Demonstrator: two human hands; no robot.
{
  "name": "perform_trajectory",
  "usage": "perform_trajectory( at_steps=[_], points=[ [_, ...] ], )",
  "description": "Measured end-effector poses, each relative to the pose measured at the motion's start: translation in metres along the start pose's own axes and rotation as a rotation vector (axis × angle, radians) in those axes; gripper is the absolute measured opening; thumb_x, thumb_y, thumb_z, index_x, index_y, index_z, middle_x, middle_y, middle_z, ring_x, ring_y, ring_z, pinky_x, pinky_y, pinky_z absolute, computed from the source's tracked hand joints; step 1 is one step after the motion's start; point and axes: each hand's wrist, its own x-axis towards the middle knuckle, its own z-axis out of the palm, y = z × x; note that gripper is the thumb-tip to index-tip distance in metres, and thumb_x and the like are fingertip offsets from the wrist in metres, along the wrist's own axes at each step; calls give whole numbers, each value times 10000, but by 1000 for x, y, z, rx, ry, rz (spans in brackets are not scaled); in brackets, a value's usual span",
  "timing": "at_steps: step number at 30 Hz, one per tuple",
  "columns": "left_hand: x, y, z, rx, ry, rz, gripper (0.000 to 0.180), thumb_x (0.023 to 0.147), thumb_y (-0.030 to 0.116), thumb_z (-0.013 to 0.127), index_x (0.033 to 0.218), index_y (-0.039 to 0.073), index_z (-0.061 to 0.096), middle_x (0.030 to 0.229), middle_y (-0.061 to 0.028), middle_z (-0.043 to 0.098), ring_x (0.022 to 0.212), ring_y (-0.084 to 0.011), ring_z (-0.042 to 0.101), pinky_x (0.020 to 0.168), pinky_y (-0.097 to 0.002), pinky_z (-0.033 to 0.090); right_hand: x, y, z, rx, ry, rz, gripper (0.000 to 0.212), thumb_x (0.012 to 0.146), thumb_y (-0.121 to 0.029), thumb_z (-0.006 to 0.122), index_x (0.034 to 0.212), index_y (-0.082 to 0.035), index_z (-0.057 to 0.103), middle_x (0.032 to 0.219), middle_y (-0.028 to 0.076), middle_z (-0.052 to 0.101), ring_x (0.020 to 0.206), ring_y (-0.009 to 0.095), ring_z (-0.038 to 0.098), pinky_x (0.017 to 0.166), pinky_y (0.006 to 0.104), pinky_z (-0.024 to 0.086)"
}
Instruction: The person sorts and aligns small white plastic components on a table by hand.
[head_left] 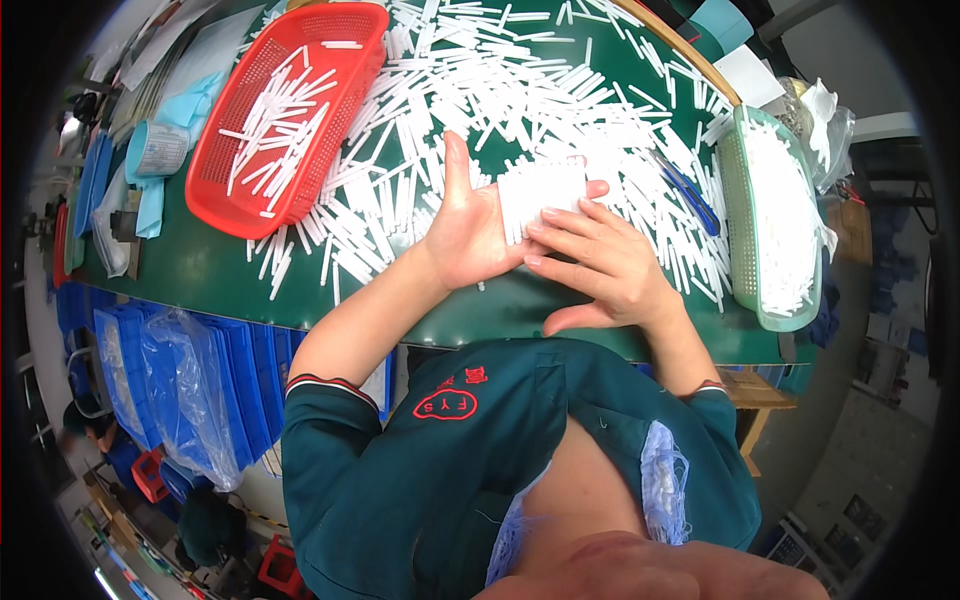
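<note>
My left hand (468, 238) is palm up over the table, thumb stretched away and fingers beneath a flat row of short white sticks (543, 200), which it supports. The sticks lie side by side. My right hand (618, 268) reaches across from the right, its fingers spread and fingertips touching the row's lower right part; nothing is gripped in it. Loose white sticks (420, 100) of the same kind are heaped around and beyond both hands. Most of my left fingers are hidden under the row.
A red perforated basket (208, 190) with white sticks stands at the left on the green table (460, 325). At the right, a pale green basket (745, 240) is full of sticks. A blue-handled tool (690, 195) lies among the heap. Blue crates (225, 370) stand below the table's left edge.
</note>
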Motion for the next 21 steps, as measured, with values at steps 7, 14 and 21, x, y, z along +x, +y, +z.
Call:
perform_trajectory(
  at_steps=[7,14,21],
  points=[
    [1,-6,3,27,88,-28,1159,637,880,168,1374,-15,202,1375,-272,283,1281,-385,292,1058,-482,248,2,-4,17,77,-81,-11,602,619,-476,704,1089,-109,618,1184,92,564,1114,281,528,915,456,409],
    [2,-7,7,122,137,-61,1171,617,890,91,1372,7,238,1359,-223,342,1260,-339,344,1047,-452,284,2,-7,21,49,-91,-8,579,638,-458,701,1096,-114,611,1195,82,557,1114,257,529,919,436,416],
    [2,-3,2,62,95,11,1170,627,879,199,1385,-12,177,1388,-284,243,1286,-404,275,1063,-481,234,2,0,3,-22,-58,-17,538,672,-440,685,1068,-82,616,1127,82,591,1075,234,556,902,392,447]
  ],
)
